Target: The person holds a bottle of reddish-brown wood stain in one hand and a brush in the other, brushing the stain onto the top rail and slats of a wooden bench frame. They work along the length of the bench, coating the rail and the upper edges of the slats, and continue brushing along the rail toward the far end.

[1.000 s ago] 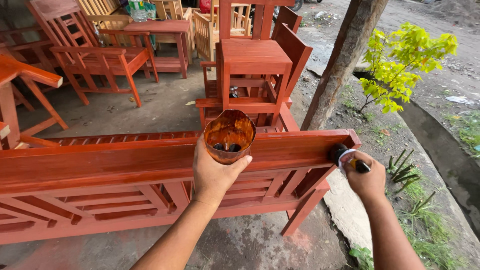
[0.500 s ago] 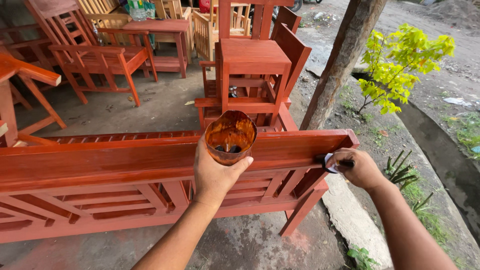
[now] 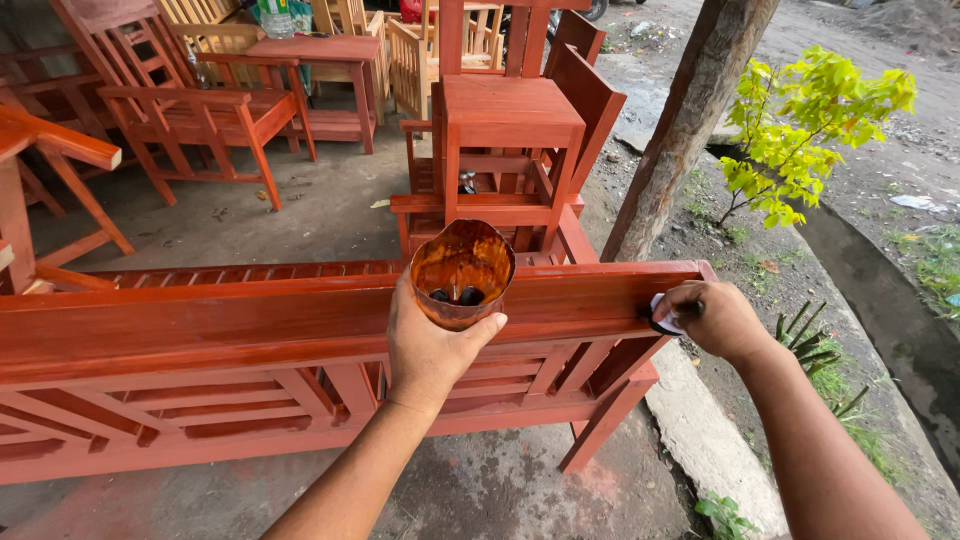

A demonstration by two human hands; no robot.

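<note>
My left hand (image 3: pixel 432 345) grips a cut-off plastic cup (image 3: pixel 462 270) stained brown, with a little dark liquid at its bottom, held over the top rail of a red-orange wooden bench frame (image 3: pixel 200 320). My right hand (image 3: pixel 715 318) is closed on a small dark brush with a white pad (image 3: pixel 663 315), pressed against the rail's right end. The brush's tip is mostly hidden by my fingers.
Red-orange wooden chairs (image 3: pixel 190 110) and stacked small tables (image 3: pixel 510 120) stand behind the bench on a concrete floor. A tree trunk (image 3: pixel 690 120) and a yellow-green shrub (image 3: pixel 800 130) are at the right, beside a gutter (image 3: pixel 880 300).
My right hand has moved left, from just past the rail's right end onto the rail. The left hand and cup have stayed nearly still.
</note>
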